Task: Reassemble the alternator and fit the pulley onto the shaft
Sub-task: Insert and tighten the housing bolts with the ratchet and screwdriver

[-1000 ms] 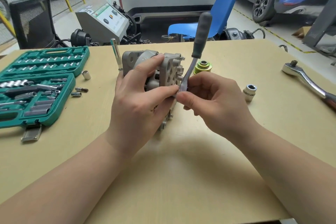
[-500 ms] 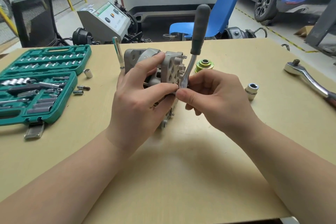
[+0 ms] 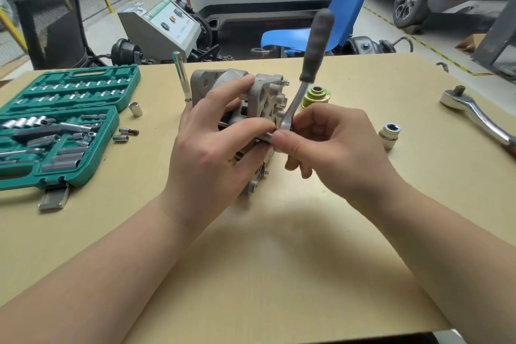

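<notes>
While the pale tan wooden surface (image 3: 279, 274) carries everything, an open green plastic socket-set case (image 3: 92, 148) filled with chrome sockets lies along its left edge. Toward the middle of the far edge stands the grey cast-aluminium alternator housing (image 3: 262, 98), set on its edge. The left hand (image 3: 212, 148) wraps its grip around the housing from the near left side, thumb across the top and fingertips curled onto the face. Against that face leans a small ratchet wrench with a dark grey handle (image 3: 318, 45), the handle rising up and to the right, its chrome head low beside the housing. The right hand (image 3: 335, 148) has its grip pinched together on the ratchet head, thumb and forefinger meeting the left fingertips there. At the right edge lies a larger chrome ratchet wrench (image 3: 472, 112), well apart from both hands. Behind the left hand, a slim chrome extension bar (image 3: 181, 75) stands upright. Just behind the right hand, near the far edge, sits the yellow-green grooved pulley (image 3: 317, 96), off the shaft. Right of the right hand rests a short chrome socket (image 3: 389, 134). A smaller chrome socket (image 3: 135, 108) lies beside the case.
</notes>
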Demonstrator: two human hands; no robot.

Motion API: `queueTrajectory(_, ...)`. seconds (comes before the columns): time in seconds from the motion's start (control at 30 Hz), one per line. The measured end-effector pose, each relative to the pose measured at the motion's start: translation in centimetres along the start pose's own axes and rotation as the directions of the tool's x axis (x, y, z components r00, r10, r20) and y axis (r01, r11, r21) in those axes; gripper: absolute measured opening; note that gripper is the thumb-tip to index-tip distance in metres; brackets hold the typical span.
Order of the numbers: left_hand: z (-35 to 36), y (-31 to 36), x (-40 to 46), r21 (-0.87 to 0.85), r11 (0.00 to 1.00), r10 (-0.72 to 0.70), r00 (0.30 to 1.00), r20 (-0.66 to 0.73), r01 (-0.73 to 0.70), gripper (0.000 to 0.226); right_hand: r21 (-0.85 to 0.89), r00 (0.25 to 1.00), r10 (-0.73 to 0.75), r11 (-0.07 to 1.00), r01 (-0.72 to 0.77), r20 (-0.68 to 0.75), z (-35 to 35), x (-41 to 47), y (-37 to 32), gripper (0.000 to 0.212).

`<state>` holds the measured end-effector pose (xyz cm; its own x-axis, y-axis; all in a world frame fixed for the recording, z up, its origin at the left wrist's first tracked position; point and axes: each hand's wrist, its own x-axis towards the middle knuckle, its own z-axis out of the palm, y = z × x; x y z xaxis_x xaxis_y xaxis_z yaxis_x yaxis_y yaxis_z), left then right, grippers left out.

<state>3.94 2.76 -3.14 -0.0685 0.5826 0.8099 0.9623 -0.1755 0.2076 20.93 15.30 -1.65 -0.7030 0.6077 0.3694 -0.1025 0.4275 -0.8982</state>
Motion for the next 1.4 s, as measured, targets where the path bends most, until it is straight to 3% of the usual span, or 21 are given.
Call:
queueTrajectory(0.07,0.0,-0.1,-0.1,-0.005,1.000,0.008,1.000,0.002,-0.008,0.012,0.084,0.995,0.099,0.991,-0.100,0.013,-0.2,0.3,0.3,0.025)
queueTrajectory(0.13,0.0,-0.3,-0.1,-0.021,1.000,0.011,1.000,0.002,-0.011,0.012,0.080,0.997,0.071,0.994,-0.073,0.029,-0.2,0.2,0.5,0.022)
queueTrajectory(0.27,0.2,-0.6,-0.2,-0.046,0.999,0.026,1.000,0.008,-0.026,0.013,-0.076,0.983,-0.182,0.980,0.184,0.030,0.1,-0.3,0.5,0.018)
queueTrajectory(0.37,0.2,-0.2,-0.2,-0.116,0.992,-0.040,0.999,-0.006,0.039,0.022,-0.344,0.909,-0.411,0.845,0.409,0.072,-0.3,-0.2,0.6,0.020)
queueTrajectory(0.43,0.2,-0.2,-0.2,-0.159,0.986,-0.057,0.998,0.001,0.056,0.026,-0.415,0.882,-0.464,0.789,0.454,0.081,-0.3,-0.3,0.4,0.018)
queueTrajectory(0.5,0.2,-0.4,-0.3,-0.020,1.000,0.011,1.000,0.004,-0.011,0.016,-0.361,0.915,-0.402,0.848,0.389,0.040,-0.1,-0.4,0.3,0.018)
queueTrajectory(0.6,0.1,-0.2,-0.1,0.032,0.999,0.001,1.000,0.002,-0.001,0.020,-0.095,0.984,-0.175,0.981,0.172,-0.020,0.2,-0.2,-0.1,0.015)
queueTrajectory(0.77,0.0,0.3,-0.1,0.035,0.999,-0.016,1.000,-0.013,0.017,0.013,0.111,0.998,0.058,0.992,-0.054,-0.028,0.2,0.3,-0.1,0.028)
queueTrajectory(0.87,-0.1,0.2,-0.1,0.031,1.000,-0.006,1.000,-0.006,0.006,0.015,0.150,0.994,0.106,0.983,-0.102,-0.016,0.2,0.4,-0.1,0.029)
queueTrajectory(1.03,-0.2,-0.3,-0.1,0.033,0.999,0.005,1.000,0.010,-0.005,0.016,-0.082,0.993,-0.121,0.989,0.121,0.005,-0.3,0.1,-0.1,0.011)
queueTrajectory(1.2,-0.2,-0.1,0.1,0.041,0.999,0.030,1.000,0.008,-0.031,0.016,-0.442,0.887,-0.459,0.787,0.430,0.047,-0.6,0.0,-0.3,0.024)
queueTrajectory(1.3,-0.1,0.5,0.0,-0.059,0.994,-0.093,0.996,-0.011,0.092,0.035,-0.491,0.848,-0.527,0.723,0.485,0.061,-0.6,-0.1,-0.1,0.025)
queueTrajectory(1.4,0.0,0.0,-0.1,0.056,0.998,0.000,1.000,-0.016,0.001,0.017,-0.486,0.850,-0.525,0.732,0.477,0.043,-0.4,-0.1,0.1,0.022)
